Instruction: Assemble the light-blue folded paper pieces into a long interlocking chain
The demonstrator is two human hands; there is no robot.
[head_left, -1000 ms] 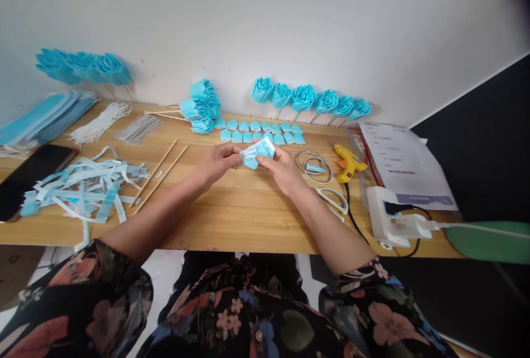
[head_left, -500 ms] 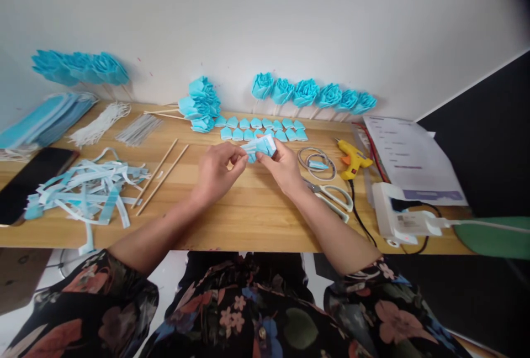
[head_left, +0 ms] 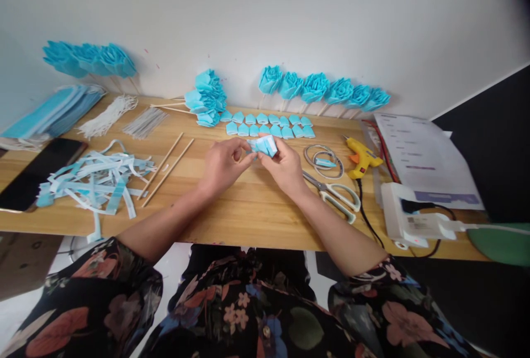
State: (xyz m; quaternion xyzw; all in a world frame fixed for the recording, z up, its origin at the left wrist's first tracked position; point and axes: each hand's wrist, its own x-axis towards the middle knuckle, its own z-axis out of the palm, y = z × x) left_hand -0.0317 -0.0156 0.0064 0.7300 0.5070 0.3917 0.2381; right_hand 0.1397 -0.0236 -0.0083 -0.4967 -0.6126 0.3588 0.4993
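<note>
Between my hands is a folded piece of light blue and white mask fabric (head_left: pixel 266 146). My right hand (head_left: pixel 285 167) grips its right side, thumb in front and fingers behind. At its left end, my left hand (head_left: pixel 226 163) pinches the fabric with thumb and fingertips. Just behind them lie two rows of small folded blue petals (head_left: pixel 262 130) on the wooden table (head_left: pixel 232 214). To the right of my right hand are scissors (head_left: pixel 331 192) with pale handles and a roll of tape (head_left: pixel 325 160) with a blue scrap inside its ring.
Blue fabric flowers (head_left: pixel 314 88) on sticks lean against the wall; more flowers (head_left: pixel 207 98) lie near the petals. At right are a yellow glue gun (head_left: pixel 362 157), a white power strip (head_left: pixel 401 214) and papers (head_left: pixel 426 153). Two sticks (head_left: pixel 168 173), cut strips (head_left: pixel 97 178), a phone (head_left: pixel 39 175) and masks (head_left: pixel 53 109) occupy the left.
My left hand has shifted in toward the right hand, and the fabric's left end is more gathered. The whole view has swung slightly left.
</note>
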